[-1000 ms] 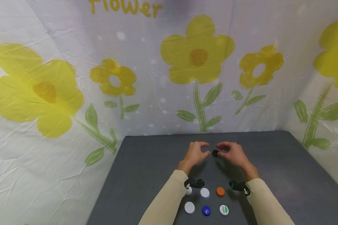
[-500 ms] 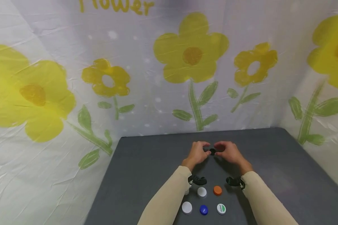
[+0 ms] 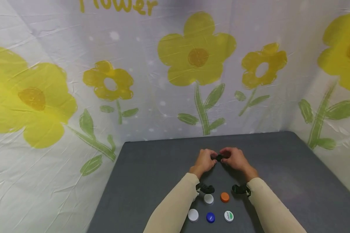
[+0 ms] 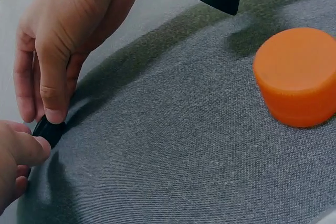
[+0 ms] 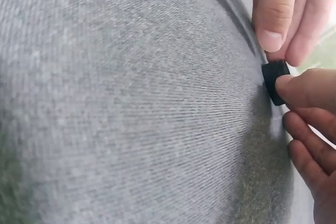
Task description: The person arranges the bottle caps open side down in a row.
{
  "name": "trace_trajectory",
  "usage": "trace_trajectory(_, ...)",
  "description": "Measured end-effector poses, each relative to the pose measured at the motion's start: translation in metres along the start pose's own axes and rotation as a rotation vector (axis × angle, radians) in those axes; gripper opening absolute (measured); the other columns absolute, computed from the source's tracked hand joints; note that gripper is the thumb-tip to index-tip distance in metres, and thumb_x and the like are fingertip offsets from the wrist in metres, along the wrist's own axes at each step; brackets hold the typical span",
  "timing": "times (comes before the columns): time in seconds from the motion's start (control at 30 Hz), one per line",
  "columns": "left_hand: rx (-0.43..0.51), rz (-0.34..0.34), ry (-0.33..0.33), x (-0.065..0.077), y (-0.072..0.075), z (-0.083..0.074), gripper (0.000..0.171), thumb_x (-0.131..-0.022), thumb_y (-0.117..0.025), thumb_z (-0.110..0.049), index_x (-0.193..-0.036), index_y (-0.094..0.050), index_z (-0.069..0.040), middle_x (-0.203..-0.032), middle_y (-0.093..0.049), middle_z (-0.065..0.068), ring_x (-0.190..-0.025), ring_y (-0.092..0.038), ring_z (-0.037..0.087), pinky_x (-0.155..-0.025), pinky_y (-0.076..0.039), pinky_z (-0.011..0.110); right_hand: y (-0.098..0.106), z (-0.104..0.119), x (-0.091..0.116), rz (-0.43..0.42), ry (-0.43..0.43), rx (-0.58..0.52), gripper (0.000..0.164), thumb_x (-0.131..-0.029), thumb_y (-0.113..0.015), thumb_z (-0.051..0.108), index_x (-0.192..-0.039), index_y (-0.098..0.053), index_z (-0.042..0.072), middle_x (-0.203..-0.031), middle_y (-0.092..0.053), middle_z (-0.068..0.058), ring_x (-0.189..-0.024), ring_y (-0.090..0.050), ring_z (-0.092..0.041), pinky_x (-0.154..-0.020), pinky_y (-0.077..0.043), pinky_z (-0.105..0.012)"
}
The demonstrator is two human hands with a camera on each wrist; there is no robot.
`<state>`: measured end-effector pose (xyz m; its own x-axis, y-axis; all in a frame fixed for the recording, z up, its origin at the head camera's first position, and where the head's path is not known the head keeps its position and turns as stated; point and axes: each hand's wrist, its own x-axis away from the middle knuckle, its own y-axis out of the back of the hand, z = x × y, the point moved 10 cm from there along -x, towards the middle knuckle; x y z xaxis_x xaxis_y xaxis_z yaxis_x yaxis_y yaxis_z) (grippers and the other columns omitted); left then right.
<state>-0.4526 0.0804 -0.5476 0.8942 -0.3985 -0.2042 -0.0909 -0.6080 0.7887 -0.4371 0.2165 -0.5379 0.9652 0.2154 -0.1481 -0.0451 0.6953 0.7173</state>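
Note:
A small black bottle cap (image 3: 219, 157) sits between my two hands, close over the dark table. My right hand (image 3: 235, 158) pinches it; in the right wrist view a thumb (image 5: 289, 87) presses on the cap's side. My left hand (image 3: 204, 160) pinches at the opposite side, and the left wrist view has its thumb (image 4: 37, 149) overlapping the cap's lower end. Fingers of the two hands nearly meet around the cap and hide part of it.
Nearer on the table (image 3: 151, 181) lie two white caps (image 3: 208, 199) (image 3: 193, 215), an orange cap (image 3: 225, 197), a blue cap (image 3: 210, 217) and a white-and-green cap (image 3: 228, 216). Flower-painted cloth (image 3: 163, 97) rises behind the table's far edge.
My hands have drawn together around the black cap, and the left fingers have closed in on it. The head view has shifted slightly; the left sleeve now covers a white cap seen earlier.

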Motion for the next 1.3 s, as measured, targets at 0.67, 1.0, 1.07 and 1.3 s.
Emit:
trace_trajectory(0.67,0.043,-0.080,-0.028,0.012,0.024,-0.022,0.022,-0.095,-0.085,-0.012,-0.117,-0.086,-0.014,-0.112,-0.085,-0.003,-0.113,-0.078,0.015,-0.100,-0.060,0.028,0.018,0.020,0.017,-0.083,0.032,-0.075,0.031,-0.092,-0.085,0.004,-0.122,-0.079,0.002,-0.116,-0.082,-0.018,-0.110,-0.079,-0.038,-0.096,-0.062,-0.058)
trace_trajectory(1.0,0.092,-0.121,-0.060,0.024,0.059,-0.046,0.022,-0.097,-0.085,-0.014,-0.119,-0.085,-0.014,-0.111,-0.086,-0.004,-0.107,-0.078,0.014,-0.092,-0.061,0.025,0.039,0.052,0.035,-0.159,0.060,-0.086,0.033,-0.097,-0.082,0.008,-0.129,-0.076,0.004,-0.124,-0.080,-0.018,-0.116,-0.076,-0.041,-0.100,-0.061,-0.061)
trace_trajectory(1.07,0.112,-0.126,-0.067,0.030,0.066,-0.050,0.022,-0.097,-0.085,-0.014,-0.119,-0.085,-0.014,-0.111,-0.086,-0.003,-0.106,-0.079,0.017,-0.090,-0.061,0.026,0.042,0.060,0.041,-0.173,0.078,-0.105,0.034,-0.098,-0.082,0.008,-0.131,-0.075,0.003,-0.126,-0.079,-0.018,-0.118,-0.076,-0.041,-0.101,-0.061,-0.061)
trace_trajectory(1.3,0.164,-0.117,-0.074,0.051,0.084,-0.065,0.023,-0.100,-0.083,-0.018,-0.123,-0.084,-0.016,-0.115,-0.085,-0.004,-0.110,-0.078,0.014,-0.095,-0.062,0.029,0.050,0.081,0.065,-0.215,0.085,-0.166,0.036,-0.102,-0.080,0.013,-0.135,-0.074,0.004,-0.131,-0.077,-0.017,-0.120,-0.075,-0.038,-0.102,-0.060,-0.059)
